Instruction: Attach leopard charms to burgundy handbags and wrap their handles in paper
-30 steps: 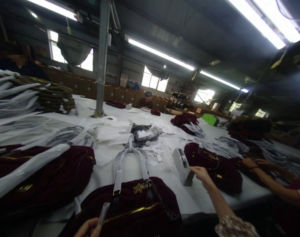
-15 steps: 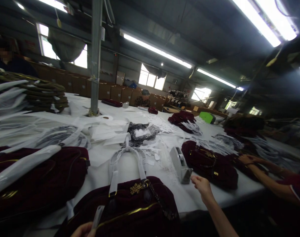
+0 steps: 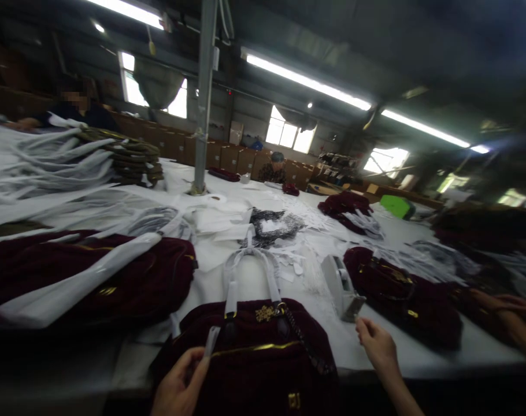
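Under a dark, beamed ceiling, tube lights [image 3: 306, 82] glow from eleven to two o'clock, while a grey metal pillar [image 3: 203, 104] rises just left of twelve, in front of a grey wall [image 3: 245, 107]. Bright windows sit in that wall at eleven, twelve and two, the one at eleven [image 3: 137, 86] partly covered by a dark cloth [image 3: 158, 84]. Brown cartons [image 3: 228, 158] line up below them, beyond a broad white-topped table [image 3: 306, 352].

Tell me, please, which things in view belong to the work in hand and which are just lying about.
In use:
left hand, pinching a clear strip
right hand, by the tape dispenser
nearest maroon bag

Lying about:
paper scraps
black speckled material
green object
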Tool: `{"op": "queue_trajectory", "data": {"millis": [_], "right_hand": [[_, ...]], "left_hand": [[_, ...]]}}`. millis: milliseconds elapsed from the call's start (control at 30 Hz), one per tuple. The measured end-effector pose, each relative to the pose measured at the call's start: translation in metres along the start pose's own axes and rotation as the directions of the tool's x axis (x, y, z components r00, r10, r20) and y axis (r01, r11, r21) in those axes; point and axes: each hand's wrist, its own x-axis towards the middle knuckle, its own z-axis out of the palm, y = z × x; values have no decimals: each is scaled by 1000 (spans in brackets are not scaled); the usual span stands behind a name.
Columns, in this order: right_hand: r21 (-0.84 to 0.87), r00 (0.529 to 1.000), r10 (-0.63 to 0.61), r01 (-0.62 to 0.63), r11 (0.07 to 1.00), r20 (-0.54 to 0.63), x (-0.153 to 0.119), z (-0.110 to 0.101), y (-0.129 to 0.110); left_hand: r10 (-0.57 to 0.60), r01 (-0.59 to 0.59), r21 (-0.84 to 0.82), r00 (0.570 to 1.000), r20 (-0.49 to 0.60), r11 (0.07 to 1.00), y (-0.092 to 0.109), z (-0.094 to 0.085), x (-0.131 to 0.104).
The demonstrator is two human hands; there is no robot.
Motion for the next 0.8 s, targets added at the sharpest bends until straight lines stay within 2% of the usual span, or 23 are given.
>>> {"op": "queue_trajectory", "data": {"millis": [67, 100, 133, 200, 233, 300, 333, 400, 500, 600, 800], "right_hand": [[61, 976, -132, 123, 991, 175, -29, 16, -35], [122, 935, -210, 182, 976, 285, -45, 25, -56], [210, 866, -305, 238, 948, 397, -63, 34, -78], [320, 714, -464, 340, 884, 525, -99, 53, -121], [367, 620, -531, 384, 847, 578, -116, 62, -139], [452, 473, -625, 435, 779, 621, -144, 80, -168], [479, 419, -650, 447, 755, 633, -154, 89, -178], [506, 357, -674, 460, 730, 647, -167, 106, -191], [480, 347, -663, 483, 733, 664, -170, 129, -195], [395, 383, -624, 526, 753, 681, -166, 144, -192], [304, 425, -583, 560, 770, 692, -160, 154, -188]], "left_hand": [[63, -63, 8, 998, -9, 998, 9, 2, -5], [90, -89, 35, 995, -30, 995, 12, 3, -7], [115, -112, 62, 992, -60, 992, 15, 4, -9], [143, -133, 111, 985, -96, 985, 20, 6, -12], [155, -140, 126, 982, -110, 982, 22, 6, -13], [173, -155, 141, 977, -125, 978, 25, 7, -16], [181, -163, 143, 975, -130, 976, 26, 6, -17], [193, -175, 137, 972, -134, 975, 27, 6, -19], [204, -189, 115, 968, -143, 975, 26, 6, -20], [216, -202, 103, 964, -154, 974, 25, 6, -19], [221, -207, 102, 964, -146, 973, 27, 6, -18]]}}
